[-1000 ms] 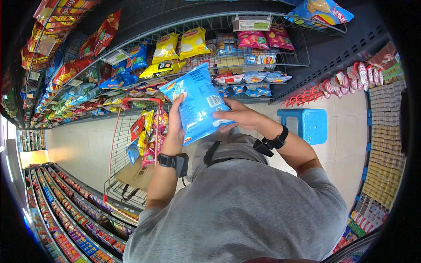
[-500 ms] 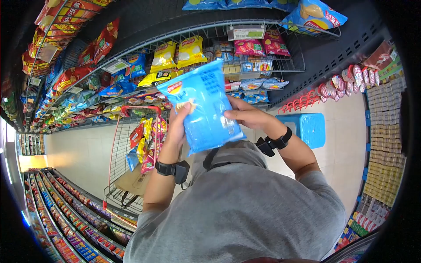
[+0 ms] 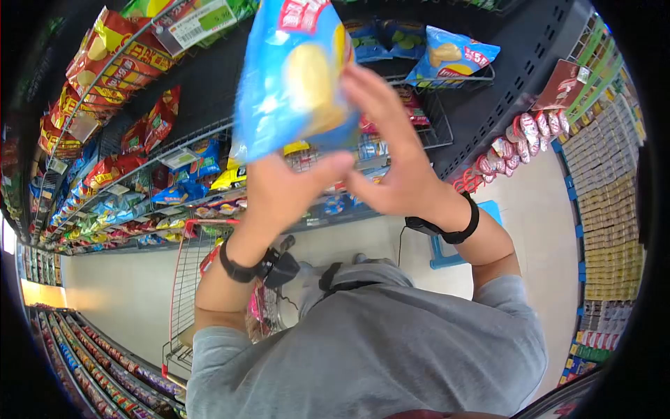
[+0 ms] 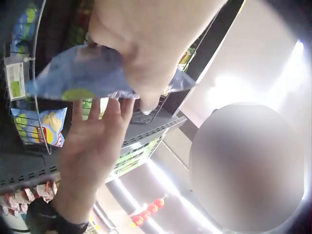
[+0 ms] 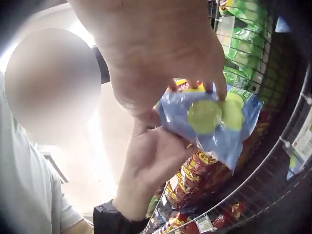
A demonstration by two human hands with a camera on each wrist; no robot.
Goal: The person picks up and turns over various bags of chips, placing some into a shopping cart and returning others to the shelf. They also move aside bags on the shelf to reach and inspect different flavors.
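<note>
Blue chip bag (image 3: 296, 73) is raised high in front of the wire snack shelves (image 3: 391, 133), front side toward the head camera — held between both hands. Left hand (image 3: 279, 192) sits under the bag's lower edge; its fingers are hidden behind the bag in the head view, so I can't tell how they lie. Right hand (image 3: 391, 153) is on the bag's right side, fingers (image 3: 363, 91) straight and laid against the film, fingertips curling onto the bag's edge in the right wrist view (image 5: 214, 87). Red wire cart (image 3: 185, 279) stands below left, near the person's grey shirt (image 3: 370, 342). Blue stool (image 3: 447, 255) on the floor to the right, partly hidden by the forearm.
</note>
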